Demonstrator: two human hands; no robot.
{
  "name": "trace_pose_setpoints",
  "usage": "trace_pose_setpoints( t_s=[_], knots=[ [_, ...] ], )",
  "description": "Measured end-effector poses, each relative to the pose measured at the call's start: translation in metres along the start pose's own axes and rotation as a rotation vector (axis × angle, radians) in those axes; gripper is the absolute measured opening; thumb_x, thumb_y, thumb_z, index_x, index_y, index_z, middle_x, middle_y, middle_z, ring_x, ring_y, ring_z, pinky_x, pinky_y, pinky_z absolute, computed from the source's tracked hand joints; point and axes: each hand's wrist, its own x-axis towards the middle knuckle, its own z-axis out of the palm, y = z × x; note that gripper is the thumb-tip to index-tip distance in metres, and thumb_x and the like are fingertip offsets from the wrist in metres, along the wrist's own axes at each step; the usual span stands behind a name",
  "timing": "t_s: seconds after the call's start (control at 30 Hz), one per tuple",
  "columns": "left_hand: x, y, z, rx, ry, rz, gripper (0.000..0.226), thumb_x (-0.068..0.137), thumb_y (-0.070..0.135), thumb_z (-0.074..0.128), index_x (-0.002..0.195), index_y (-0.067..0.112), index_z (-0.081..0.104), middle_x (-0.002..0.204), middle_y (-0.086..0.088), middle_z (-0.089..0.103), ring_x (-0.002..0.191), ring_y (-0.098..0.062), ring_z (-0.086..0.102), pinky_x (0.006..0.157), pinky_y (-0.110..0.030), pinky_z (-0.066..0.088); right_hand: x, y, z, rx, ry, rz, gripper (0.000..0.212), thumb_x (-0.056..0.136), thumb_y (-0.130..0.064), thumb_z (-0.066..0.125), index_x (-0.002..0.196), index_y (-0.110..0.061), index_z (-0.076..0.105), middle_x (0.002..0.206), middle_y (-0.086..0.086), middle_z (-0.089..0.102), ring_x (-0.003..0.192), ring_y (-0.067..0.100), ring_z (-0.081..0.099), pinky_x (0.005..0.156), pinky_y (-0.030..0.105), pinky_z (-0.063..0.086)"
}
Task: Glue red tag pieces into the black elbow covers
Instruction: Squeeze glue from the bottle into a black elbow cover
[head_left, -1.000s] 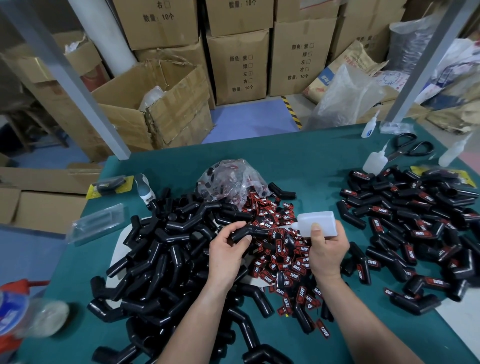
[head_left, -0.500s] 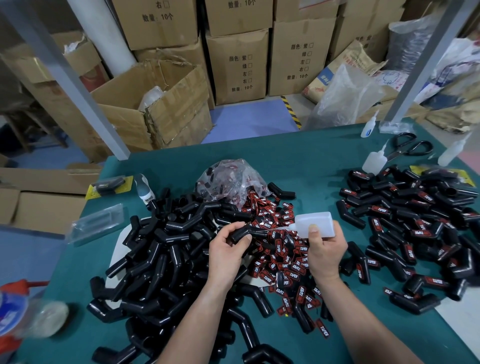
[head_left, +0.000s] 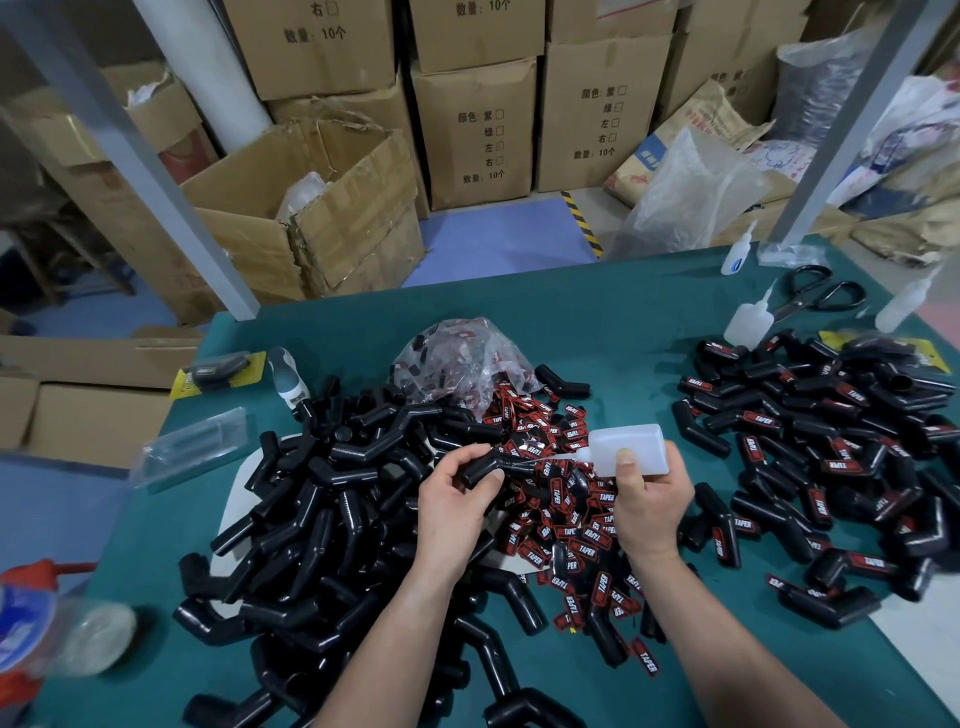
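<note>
My left hand (head_left: 454, 506) grips a black elbow cover (head_left: 480, 466) above the middle of the green table (head_left: 613, 312). My right hand (head_left: 647, 504) holds a white glue bottle (head_left: 626, 448) on its side, and the thin nozzle points left onto the held cover. Under both hands lies a heap of red tag pieces (head_left: 566, 540) printed TAPER. A big pile of bare black covers (head_left: 322, 499) spreads to the left. Covers with red tags on them (head_left: 831, 457) lie in a pile at the right.
A clear bag of tags (head_left: 462, 358) sits behind the heap. Spare glue bottles (head_left: 748, 325), another bottle (head_left: 736, 255) and black scissors (head_left: 818, 293) stand at the back right. A knife (head_left: 288, 376) and a clear packet (head_left: 192, 449) lie at the left. Cardboard boxes (head_left: 322, 208) stand beyond the table.
The right hand and glue bottle have shifted slightly left and up toward the held cover. The left hand has stayed in place.
</note>
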Motion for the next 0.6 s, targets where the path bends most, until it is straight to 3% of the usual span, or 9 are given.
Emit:
trace_pose_setpoints(
  t_s=[0.13, 0.27, 0.6],
  knots=[
    [-0.0001, -0.0003, -0.0005, 0.009, -0.005, 0.002, 0.04, 0.091, 0.007, 0.078, 0.104, 0.045, 0.075, 0.104, 0.008, 0.079, 0.096, -0.012, 0.075, 0.087, -0.035, 0.061, -0.0008, 0.0007, 0.0004, -0.011, -0.013, -0.005, 0.02, 0.078, -0.045, 0.062, 0.082, -0.026, 0.057, 0.075, -0.006, 0.059, 0.065, -0.004, 0.06, 0.057, 0.012, 0.046],
    [-0.0007, 0.0005, -0.0009, -0.005, -0.012, -0.021, 0.038, 0.092, 0.009, 0.077, 0.105, 0.044, 0.075, 0.106, 0.007, 0.079, 0.098, -0.016, 0.076, 0.087, -0.042, 0.063, -0.0003, 0.0, -0.0002, -0.016, -0.01, -0.02, 0.019, 0.079, -0.045, 0.061, 0.081, -0.027, 0.056, 0.074, -0.007, 0.059, 0.065, -0.005, 0.06, 0.056, 0.01, 0.045],
    [-0.0017, 0.0026, -0.001, -0.004, 0.0, -0.001, 0.037, 0.093, 0.011, 0.077, 0.105, 0.046, 0.074, 0.105, 0.008, 0.079, 0.096, -0.014, 0.076, 0.085, -0.037, 0.062, 0.0004, -0.0006, -0.001, -0.015, 0.004, -0.035, 0.017, 0.079, -0.043, 0.061, 0.081, -0.027, 0.055, 0.074, -0.007, 0.057, 0.065, -0.006, 0.059, 0.055, 0.009, 0.044]
  ],
)
